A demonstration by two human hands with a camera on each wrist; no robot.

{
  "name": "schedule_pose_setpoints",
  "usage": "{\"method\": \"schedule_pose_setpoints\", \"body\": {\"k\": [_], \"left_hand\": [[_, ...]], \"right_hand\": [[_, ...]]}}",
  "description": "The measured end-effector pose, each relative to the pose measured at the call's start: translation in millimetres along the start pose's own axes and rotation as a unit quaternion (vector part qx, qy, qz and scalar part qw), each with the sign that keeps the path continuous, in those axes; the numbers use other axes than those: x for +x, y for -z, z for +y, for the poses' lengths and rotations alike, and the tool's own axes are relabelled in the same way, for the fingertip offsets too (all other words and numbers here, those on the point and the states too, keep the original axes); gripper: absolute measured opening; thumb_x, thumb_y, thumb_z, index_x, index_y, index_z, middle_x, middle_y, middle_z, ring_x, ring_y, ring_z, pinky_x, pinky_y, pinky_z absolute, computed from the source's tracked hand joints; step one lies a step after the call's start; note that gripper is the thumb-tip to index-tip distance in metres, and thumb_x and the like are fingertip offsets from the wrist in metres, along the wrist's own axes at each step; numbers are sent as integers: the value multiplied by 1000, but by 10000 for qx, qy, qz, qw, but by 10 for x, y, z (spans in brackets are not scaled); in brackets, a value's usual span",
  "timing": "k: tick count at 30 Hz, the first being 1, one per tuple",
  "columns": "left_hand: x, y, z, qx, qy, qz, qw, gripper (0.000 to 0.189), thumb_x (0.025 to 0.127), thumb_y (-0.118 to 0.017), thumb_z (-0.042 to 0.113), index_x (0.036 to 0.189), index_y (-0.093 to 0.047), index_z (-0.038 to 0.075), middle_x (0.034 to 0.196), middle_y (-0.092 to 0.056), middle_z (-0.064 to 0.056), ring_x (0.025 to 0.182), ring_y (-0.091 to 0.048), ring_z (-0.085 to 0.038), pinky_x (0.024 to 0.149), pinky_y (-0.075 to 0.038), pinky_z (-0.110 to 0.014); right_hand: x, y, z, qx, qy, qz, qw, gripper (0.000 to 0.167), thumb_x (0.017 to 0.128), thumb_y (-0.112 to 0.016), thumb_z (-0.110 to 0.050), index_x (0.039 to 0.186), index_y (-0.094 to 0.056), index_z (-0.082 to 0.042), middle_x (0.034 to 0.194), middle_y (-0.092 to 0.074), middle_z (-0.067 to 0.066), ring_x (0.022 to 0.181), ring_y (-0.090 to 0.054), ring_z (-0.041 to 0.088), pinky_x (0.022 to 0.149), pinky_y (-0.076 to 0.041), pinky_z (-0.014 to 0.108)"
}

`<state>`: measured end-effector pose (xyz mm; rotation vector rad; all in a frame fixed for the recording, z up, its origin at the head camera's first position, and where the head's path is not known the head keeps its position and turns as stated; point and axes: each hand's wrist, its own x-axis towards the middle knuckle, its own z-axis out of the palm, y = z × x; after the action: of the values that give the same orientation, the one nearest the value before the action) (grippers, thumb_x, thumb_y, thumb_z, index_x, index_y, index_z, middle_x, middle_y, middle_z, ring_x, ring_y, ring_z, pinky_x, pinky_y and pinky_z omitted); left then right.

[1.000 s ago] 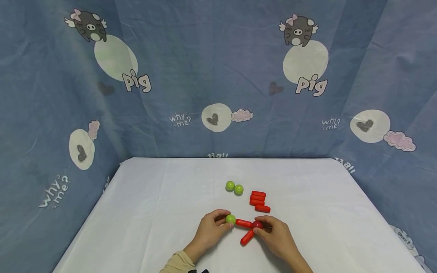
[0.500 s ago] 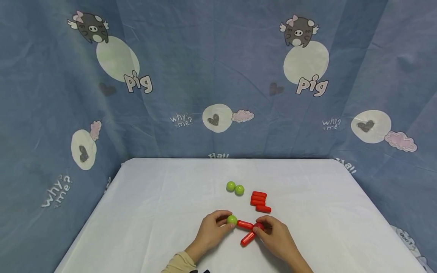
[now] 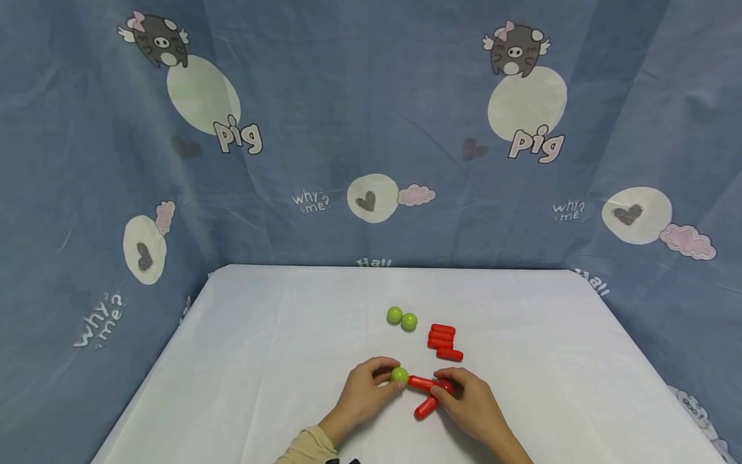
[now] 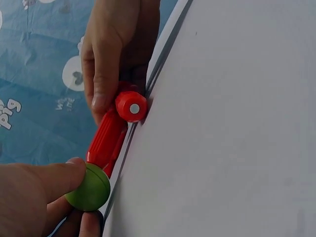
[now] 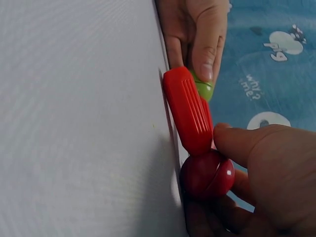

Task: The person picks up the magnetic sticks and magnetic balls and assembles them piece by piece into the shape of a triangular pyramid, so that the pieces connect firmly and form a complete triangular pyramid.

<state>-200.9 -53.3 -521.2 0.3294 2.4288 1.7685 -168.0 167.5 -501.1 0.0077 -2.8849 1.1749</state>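
While a green ball (image 3: 400, 376) is pinched by the left hand (image 3: 364, 392), a red ball (image 5: 206, 175) touched by two red sticks (image 3: 426, 408), one between the hands, is gripped by the right hand (image 3: 474, 405). Two more green balls (image 3: 409, 321) and four more sticks (image 3: 440, 344) are seen beyond. "Pig" and "why me?" are printed on blue cloth (image 3: 324, 77).

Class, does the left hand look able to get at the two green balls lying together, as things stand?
Probably yes: nothing shows in the way between the left hand and the two green balls, though it would likely have to release the pinched green ball first.
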Motion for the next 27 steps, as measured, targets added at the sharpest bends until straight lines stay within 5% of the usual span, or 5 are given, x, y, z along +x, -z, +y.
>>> {"method": "schedule_pose_setpoints", "body": {"k": [14,27], "left_hand": [[-38,-114,35,74,19,-118,9999,33,84,-84,13,113,-71,4,114,-72,-10,105,-73,-21,88,-59,-22],[120,-41,19,321,145,-187,9992,23,96,-69,27,112,-76,12,108,-76,-1,104,-70,-17,89,-55,-31]], "right_hand": [[-19,10,-4,205,146,-292,9993,15,86,-82,-25,101,-79,-28,96,-72,-11,85,-55,9,74,-46,23],[2,-9,21,317,277,-258,9988,14,87,-81,-23,99,-78,-28,94,-72,-11,83,-55,8,73,-45,21]]}}
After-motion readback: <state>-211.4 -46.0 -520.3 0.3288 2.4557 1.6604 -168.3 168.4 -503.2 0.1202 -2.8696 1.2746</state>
